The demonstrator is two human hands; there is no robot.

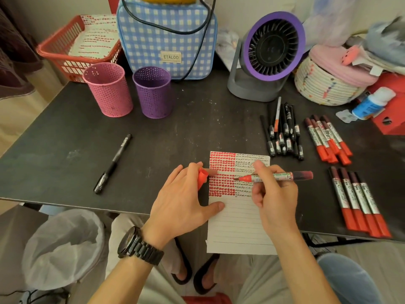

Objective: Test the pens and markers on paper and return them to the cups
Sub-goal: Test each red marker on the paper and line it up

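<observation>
Only writing I can actually read is the "ETALOO" tag on the blue checked bag point(172, 57), back left of the paper point(238, 227); the print on the marker barrels is too small to make out. The red marker point(278, 176) has a red nose, a silvery label and a dark tail end. It lies almost level across the paper, tip pointing left and touching it beside the blocks of red dabs. The right hand point(274, 198) has its fingers curled round the barrel. The left hand point(184, 200) holds the red cap point(202, 175) in its fingers, thumb flat on the paper. The pink cup point(108, 91) and purple cup point(152, 93) stand far up-left of the paper on the desk point(65, 150), and a lone black pen point(112, 164) lies to its left. Black pens point(282, 132) and more red markers point(328, 139) lie to its right.
</observation>
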